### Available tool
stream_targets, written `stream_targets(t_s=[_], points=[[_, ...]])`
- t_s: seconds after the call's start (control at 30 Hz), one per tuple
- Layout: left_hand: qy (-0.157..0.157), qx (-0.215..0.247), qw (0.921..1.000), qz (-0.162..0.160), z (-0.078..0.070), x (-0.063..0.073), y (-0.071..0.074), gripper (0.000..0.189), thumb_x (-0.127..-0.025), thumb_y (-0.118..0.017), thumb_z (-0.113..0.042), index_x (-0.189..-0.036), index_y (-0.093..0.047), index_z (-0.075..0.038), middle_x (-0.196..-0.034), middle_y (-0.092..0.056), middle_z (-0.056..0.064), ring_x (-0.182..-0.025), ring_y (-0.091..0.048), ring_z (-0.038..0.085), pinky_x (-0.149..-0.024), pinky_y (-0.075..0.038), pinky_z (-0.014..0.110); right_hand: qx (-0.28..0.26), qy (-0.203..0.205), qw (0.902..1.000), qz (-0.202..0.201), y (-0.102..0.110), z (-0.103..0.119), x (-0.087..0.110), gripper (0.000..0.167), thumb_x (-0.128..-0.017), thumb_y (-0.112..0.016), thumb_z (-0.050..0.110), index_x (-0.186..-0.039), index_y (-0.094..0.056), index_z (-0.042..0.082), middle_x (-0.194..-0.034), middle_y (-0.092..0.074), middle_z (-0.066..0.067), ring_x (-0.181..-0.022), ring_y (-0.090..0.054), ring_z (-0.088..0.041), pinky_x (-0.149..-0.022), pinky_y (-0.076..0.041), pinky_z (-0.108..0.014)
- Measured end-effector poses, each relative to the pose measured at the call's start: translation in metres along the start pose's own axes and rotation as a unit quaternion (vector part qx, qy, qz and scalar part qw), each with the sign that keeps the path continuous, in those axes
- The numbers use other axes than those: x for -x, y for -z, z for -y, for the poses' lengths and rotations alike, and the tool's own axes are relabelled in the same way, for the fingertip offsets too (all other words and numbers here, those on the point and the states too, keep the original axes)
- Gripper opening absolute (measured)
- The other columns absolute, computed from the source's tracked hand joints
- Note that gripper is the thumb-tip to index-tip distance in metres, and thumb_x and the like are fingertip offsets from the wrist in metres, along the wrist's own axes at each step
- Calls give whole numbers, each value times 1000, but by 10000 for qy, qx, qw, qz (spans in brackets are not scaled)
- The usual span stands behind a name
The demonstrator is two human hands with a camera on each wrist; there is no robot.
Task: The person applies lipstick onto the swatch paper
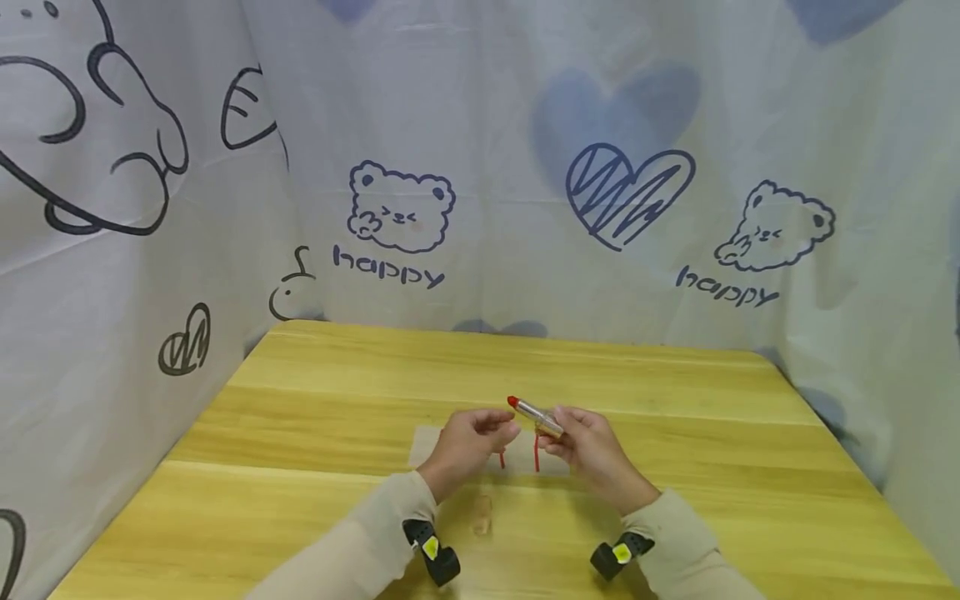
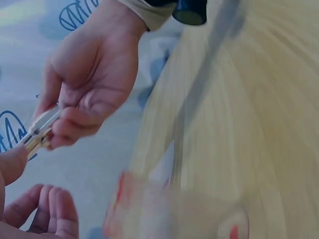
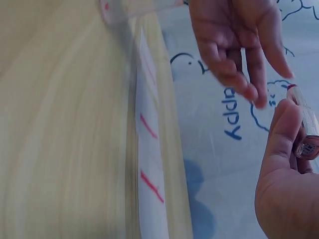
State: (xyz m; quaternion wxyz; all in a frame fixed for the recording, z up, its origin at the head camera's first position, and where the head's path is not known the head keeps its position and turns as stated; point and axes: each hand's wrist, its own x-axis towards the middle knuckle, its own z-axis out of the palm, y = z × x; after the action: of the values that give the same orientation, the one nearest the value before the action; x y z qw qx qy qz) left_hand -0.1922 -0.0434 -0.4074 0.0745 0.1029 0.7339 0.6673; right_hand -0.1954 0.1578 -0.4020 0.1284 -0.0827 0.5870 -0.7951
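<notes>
My right hand (image 1: 596, 450) grips a lipstick (image 1: 534, 415) by its gold and silver tube, and the bared red end points up and left. In the right wrist view the lipstick (image 3: 304, 129) lies along the thumb and fingers of that hand. Close to the red end is my left hand (image 1: 472, 446), its fingers loosely bent and holding nothing. White paper (image 1: 427, 442) with several red strokes lies under both hands. Nearer me on the table is a small see-through lipstick cap (image 1: 483, 515), which shows red smears in the left wrist view.
The yellow wood-grain table (image 1: 322, 508) reaches back to a white curtain (image 1: 510, 250) printed with hearts and bear faces. More printed cloth hangs along the left side. A black wrist camera (image 1: 431, 552) sits on each sleeve cuff.
</notes>
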Motion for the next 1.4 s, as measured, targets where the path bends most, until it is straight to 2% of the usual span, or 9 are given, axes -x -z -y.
stream_targets(t_s=[0.1, 0.3, 0.4, 0.53, 0.77, 0.93, 1.1, 1.27, 1.4], points=[[-5, 416, 9989, -233, -2, -2, -8, 44, -94, -66, -27, -125, -61, 3, -113, -65, 12, -101, -62, 26, -89, -51, 45, -90, -132, 9999, 29, -6, 2, -1, 33, -105, -43, 27, -97, -64, 3, -81, -66, -6, -71, -63, -9, -65, -52, -18], [-93, 1048, 9923, -648, -4, -1, -19, 36, -94, -67, -21, -117, -64, 7, -103, -64, 8, -95, -61, 20, -90, -49, 41, -229, -391, 9987, 244, -14, 3, -3, 40, -106, -37, 32, -88, -61, 6, -74, -65, -2, -61, -61, -7, -58, -50, -17], [-138, 1237, 9897, -703, -5, -1, -22, 31, -94, -67, -19, -112, -66, 6, -97, -63, 5, -92, -60, 17, -90, -49, 40, -175, -393, 9982, 419, -14, 2, -3, 41, -106, -37, 34, -86, -61, 8, -72, -64, 1, -58, -59, -6, -55, -48, -17], [-188, 1426, 9874, -657, -5, -1, -23, 27, -95, -66, -17, -108, -65, 6, -92, -61, 3, -90, -59, 19, -89, -48, 38, -97, -368, 9978, 535, -11, 2, -3, 41, -106, -38, 34, -84, -62, 10, -70, -63, 2, -55, -57, -4, -52, -47, -15], [-266, 1493, 9855, -758, -5, 0, -20, 29, -95, -64, -17, -109, -64, 9, -93, -62, 4, -90, -59, 19, -88, -49, 39, 110, -298, 9979, 572, -12, 4, -3, 32, -104, -46, 29, -91, -65, 6, -76, -64, -1, -59, -56, -5, -54, -47, -15], [-168, 1665, 9820, -877, -9, 0, -19, 30, -94, -66, -18, -106, -65, 9, -92, -63, 4, -86, -59, 17, -84, -50, 34, 734, 3, 9969, 297, -14, 7, -3, 26, -101, -54, 20, -106, -62, -4, -88, -64, -5, -69, -59, -8, -65, -52, -21], [-131, 1689, 9804, -1008, -10, -3, -20, 28, -93, -67, -16, -104, -65, 10, -90, -63, 4, -83, -60, 16, -79, -50, 28, 1791, 519, 9825, -25, -14, 9, -3, 28, -93, -66, 7, -114, -59, -10, -101, -63, -9, -87, -64, -16, -78, -54, -30], [-129, 1605, 9809, -1089, -8, -4, -21, 27, -93, -68, -15, -102, -65, 10, -91, -64, 5, -81, -59, 16, -77, -51, 27, 2085, 838, 9743, -173, -17, 8, -1, 30, -86, -71, -2, -112, -59, -10, -108, -60, -16, -93, -63, -20, -77, -53, -28], [-225, 1607, 9808, -1078, -7, -4, -21, 25, -93, -67, -13, -102, -65, 10, -91, -63, 5, -84, -59, 17, -76, -51, 27, 2181, 889, 9718, -151, -17, 8, -1, 29, -90, -68, 3, -114, -58, -10, -109, -60, -16, -96, -63, -20, -78, -53, -29]])
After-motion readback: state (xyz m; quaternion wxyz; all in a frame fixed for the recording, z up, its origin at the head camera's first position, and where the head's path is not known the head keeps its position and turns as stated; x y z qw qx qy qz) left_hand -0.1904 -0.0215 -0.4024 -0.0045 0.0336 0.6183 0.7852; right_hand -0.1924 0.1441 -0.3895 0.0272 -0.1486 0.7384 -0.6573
